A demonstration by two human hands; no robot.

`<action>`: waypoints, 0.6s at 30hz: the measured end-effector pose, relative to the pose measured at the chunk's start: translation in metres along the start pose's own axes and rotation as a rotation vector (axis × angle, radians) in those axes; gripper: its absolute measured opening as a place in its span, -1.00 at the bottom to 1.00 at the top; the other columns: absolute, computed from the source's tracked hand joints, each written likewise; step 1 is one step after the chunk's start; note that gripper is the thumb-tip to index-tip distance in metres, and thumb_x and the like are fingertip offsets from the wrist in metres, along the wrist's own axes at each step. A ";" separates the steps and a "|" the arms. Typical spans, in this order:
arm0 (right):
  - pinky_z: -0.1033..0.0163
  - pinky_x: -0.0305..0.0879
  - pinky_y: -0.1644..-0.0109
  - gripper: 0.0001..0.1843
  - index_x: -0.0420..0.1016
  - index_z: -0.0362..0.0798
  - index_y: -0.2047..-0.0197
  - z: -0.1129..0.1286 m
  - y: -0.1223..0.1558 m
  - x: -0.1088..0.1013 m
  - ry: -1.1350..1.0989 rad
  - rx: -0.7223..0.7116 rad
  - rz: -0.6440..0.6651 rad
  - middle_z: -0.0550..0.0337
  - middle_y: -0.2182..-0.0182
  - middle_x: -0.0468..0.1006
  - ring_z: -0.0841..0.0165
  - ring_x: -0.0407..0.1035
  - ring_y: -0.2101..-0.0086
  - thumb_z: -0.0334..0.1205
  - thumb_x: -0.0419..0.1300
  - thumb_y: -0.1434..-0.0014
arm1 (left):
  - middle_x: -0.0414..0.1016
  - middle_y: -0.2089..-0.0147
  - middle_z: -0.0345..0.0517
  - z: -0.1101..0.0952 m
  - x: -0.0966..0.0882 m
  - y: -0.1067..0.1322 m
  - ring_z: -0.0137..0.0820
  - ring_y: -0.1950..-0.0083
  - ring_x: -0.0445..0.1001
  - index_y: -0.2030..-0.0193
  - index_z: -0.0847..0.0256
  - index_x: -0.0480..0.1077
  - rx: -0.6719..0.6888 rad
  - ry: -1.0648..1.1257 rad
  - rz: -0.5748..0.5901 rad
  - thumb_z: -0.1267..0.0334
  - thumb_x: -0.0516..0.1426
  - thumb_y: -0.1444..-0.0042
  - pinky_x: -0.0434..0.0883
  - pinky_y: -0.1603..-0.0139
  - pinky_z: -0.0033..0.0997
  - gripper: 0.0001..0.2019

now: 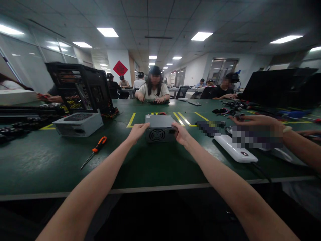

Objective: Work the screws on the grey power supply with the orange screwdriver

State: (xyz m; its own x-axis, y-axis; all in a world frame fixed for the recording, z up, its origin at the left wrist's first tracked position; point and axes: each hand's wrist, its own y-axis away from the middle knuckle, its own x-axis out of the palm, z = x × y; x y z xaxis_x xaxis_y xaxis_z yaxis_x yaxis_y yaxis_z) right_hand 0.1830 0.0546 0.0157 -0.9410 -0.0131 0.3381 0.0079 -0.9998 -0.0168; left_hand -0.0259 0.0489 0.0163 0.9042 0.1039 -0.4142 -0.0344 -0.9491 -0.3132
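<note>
Straight in front of me is a grey computer power supply [160,122], its round fan grille and socket facing me. My left hand [138,132] grips its left side, thumb on the top edge. On the opposite side my right hand [181,134] is closed around the right edge beside the socket. Whether the box rests on the green table [160,170] or is slightly raised, I cannot tell. Left of my hands lies a screwdriver [96,148] with an orange and black handle. A second power supply [79,125] sits farther left, fan side up.
A black open computer case [81,87] stands at the left. To the right lie a white power bank-like device [235,149] with a cable and several loose cables [233,107]. A co-worker's arm [298,142] reaches in from the right. Another person [153,88] sits across the table.
</note>
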 end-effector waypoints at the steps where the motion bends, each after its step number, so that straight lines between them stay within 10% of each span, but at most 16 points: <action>1: 0.33 0.32 0.44 -0.58 0.26 0.09 0.04 -0.002 0.001 0.000 0.003 0.002 -0.001 0.36 0.48 0.49 0.44 0.35 0.53 -0.26 0.09 0.03 | 0.01 0.73 -0.34 0.001 0.000 0.000 -0.59 0.69 -0.01 0.34 0.34 0.45 -0.041 0.030 0.004 -0.08 0.02 0.06 -0.06 0.69 -0.56 -0.53; 11: 0.34 0.31 0.46 -0.56 0.23 0.09 0.03 -0.008 -0.002 0.000 0.066 -0.029 -0.024 0.35 0.42 0.48 0.45 0.34 0.50 -0.23 0.10 0.03 | 0.10 0.74 -0.30 -0.001 0.002 0.008 -0.55 0.70 0.06 0.24 0.34 0.45 -0.134 -0.006 0.004 -0.08 -0.01 0.02 -0.02 0.69 -0.56 -0.51; 18: 0.33 0.31 0.45 -0.61 0.26 0.06 0.06 -0.011 -0.015 -0.006 0.130 -0.073 -0.031 0.30 0.40 0.48 0.43 0.34 0.48 -0.19 0.06 0.01 | 0.49 0.38 -0.04 -0.003 0.005 0.002 -0.29 0.26 0.42 0.28 0.36 0.48 -0.023 -0.193 -0.039 -0.10 -0.06 -0.02 0.26 0.32 -0.49 -0.47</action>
State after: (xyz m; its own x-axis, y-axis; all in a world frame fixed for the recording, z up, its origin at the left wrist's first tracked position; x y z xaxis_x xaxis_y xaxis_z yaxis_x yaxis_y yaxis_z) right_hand 0.1843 0.0701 0.0034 -0.9764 0.0239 0.2146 -0.0416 -0.9960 -0.0785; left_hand -0.0206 0.0464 0.0162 0.8062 0.1937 -0.5591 0.0105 -0.9494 -0.3138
